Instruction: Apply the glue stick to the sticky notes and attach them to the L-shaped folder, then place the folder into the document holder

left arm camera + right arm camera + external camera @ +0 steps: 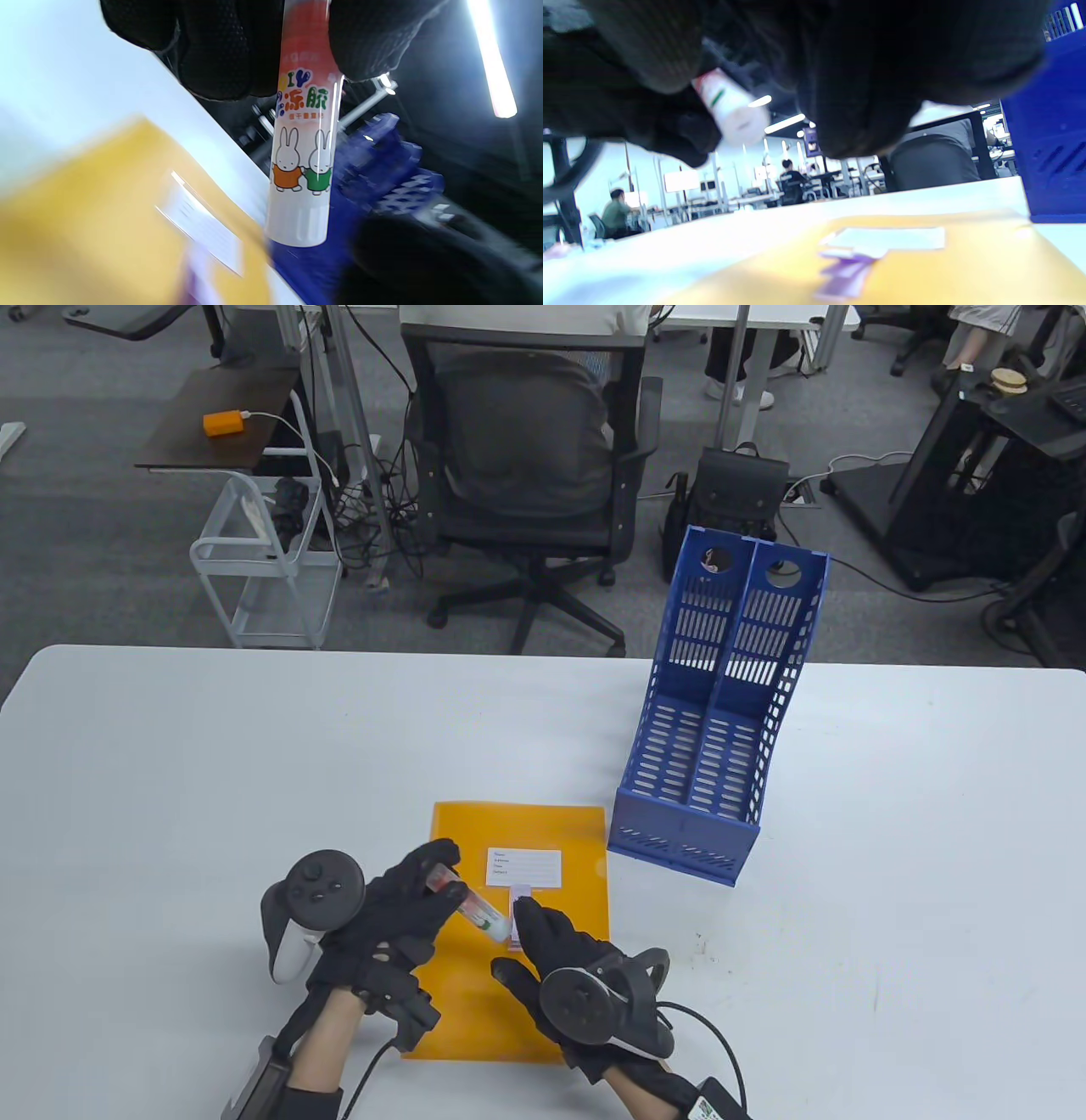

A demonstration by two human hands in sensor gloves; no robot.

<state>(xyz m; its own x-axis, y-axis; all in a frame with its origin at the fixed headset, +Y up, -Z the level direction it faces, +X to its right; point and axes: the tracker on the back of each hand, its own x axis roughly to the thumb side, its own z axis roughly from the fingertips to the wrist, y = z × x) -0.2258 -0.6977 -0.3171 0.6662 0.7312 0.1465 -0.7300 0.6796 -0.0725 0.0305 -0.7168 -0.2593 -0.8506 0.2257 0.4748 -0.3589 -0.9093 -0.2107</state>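
From above, we see an orange folder [517, 925] flat on the white counter [170, 780], a blue holder [713, 721] just beside it. The left hand [399, 916] has its fingers clamped on a glue stick [475, 906] over the folder. The right hand [560, 959] rests straight fingers on a purple note [519, 892].

From the left wrist, we see fingers [220, 51] pinching the stick [303, 161].

From the right wrist, we see the note [846, 273] lying on the folder [967, 271].

Table view: set high at the table's [170, 746] near edge, facing down and outward across it to the office floor beyond. Left wrist view: very close, tilted, looking past the glue stick [303, 161] toward the far edge; heavily blurred. Right wrist view: apparently almost at table level, facing the far edge. All three share the folder [543, 831] and holder [721, 712].
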